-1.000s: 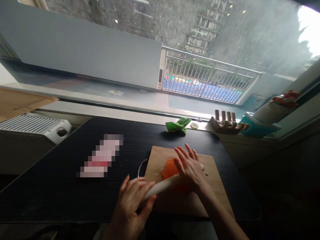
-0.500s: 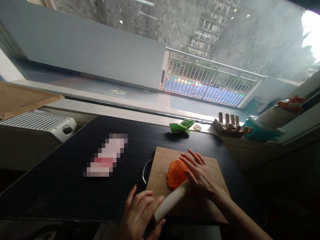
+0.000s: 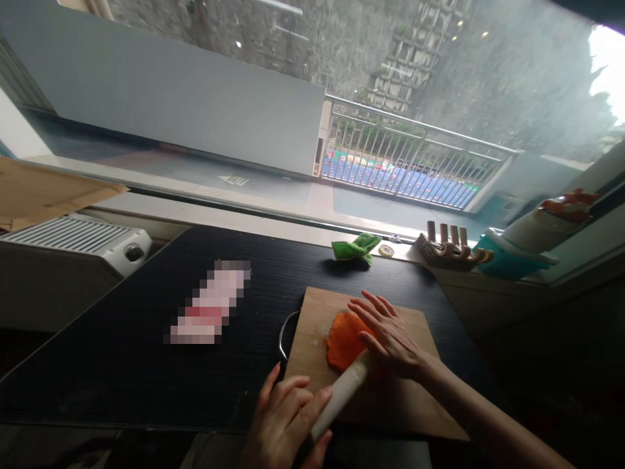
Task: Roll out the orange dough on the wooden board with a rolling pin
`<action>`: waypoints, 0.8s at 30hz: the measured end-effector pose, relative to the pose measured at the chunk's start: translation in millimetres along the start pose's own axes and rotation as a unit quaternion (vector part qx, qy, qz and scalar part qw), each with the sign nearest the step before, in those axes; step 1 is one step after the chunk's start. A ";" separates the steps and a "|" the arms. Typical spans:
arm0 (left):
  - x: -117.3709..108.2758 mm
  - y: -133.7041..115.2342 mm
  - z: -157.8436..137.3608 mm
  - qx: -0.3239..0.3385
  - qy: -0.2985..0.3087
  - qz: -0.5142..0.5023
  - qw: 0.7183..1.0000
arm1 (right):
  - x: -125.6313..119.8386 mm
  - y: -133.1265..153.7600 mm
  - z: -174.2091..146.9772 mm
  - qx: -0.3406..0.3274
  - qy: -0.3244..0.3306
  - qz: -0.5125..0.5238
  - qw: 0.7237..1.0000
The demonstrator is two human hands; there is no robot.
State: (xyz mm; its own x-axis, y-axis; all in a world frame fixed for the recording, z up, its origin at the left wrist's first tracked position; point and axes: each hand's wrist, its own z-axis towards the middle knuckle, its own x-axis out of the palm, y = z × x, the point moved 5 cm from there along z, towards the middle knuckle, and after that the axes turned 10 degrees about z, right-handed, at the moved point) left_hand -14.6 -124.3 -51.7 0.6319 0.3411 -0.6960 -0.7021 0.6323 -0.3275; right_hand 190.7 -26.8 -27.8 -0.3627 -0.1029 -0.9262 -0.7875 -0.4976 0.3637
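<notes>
A pale rolling pin (image 3: 342,397) lies slantwise across the near side of a wooden cutting board (image 3: 312,312). Its near left end sits in my left hand (image 3: 288,417), between the thumb and the curled fingers. Over the far end lies my right hand (image 3: 390,335), palm down with fingers stretched out and its thumb hanging over the dough. A flattened round of orange dough (image 3: 344,342) rests on the board, touching the pin; its right part is covered by my right hand. White flour-like specks lie beside the dough's left edge.
A metal handle (image 3: 282,335) loops out left of the board. On the black table (image 3: 122,365) are a blurred-out pink item (image 3: 209,306) and a green cloth (image 3: 359,249). A tape roll (image 3: 386,250), a brown rack (image 3: 449,251) and a teal container (image 3: 517,254) stand along the window.
My left hand and the near end of the rolling pin have shifted slightly right. My right forearm has swung right, while the right hand stays almost in place. The dough looks the same.
</notes>
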 end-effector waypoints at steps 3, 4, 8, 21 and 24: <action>-2.0 11.0 9.8 -0.016 -0.004 0.032 0.999 | 1.4 -1.2 36.4 0.041 0.002 0.001 0.999; -3.7 16.2 14.0 -0.020 -0.006 0.046 0.999 | 2.1 -2.2 53.9 0.063 0.004 0.005 0.998; -9.3 31.1 20.2 -0.047 -0.015 0.065 0.997 | 4.2 -2.1 84.7 0.097 0.010 0.008 0.995; 16.2 42.8 52.3 -0.094 0.066 -0.021 0.993 | 12.2 -5.2 -10.5 0.275 -0.101 -0.010 0.956; 20.1 49.4 61.0 -0.126 0.050 -0.022 0.991 | 8.3 -5.7 3.9 0.292 -0.090 -0.002 0.952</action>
State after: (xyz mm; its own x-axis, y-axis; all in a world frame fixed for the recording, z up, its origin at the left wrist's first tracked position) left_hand -16.6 -43.7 -43.0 0.6375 0.2387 -0.7325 -0.7417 0.4474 -0.4997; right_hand 190.2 -21.5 -37.2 -0.3973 0.0726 -0.9148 -0.9129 0.0711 0.4021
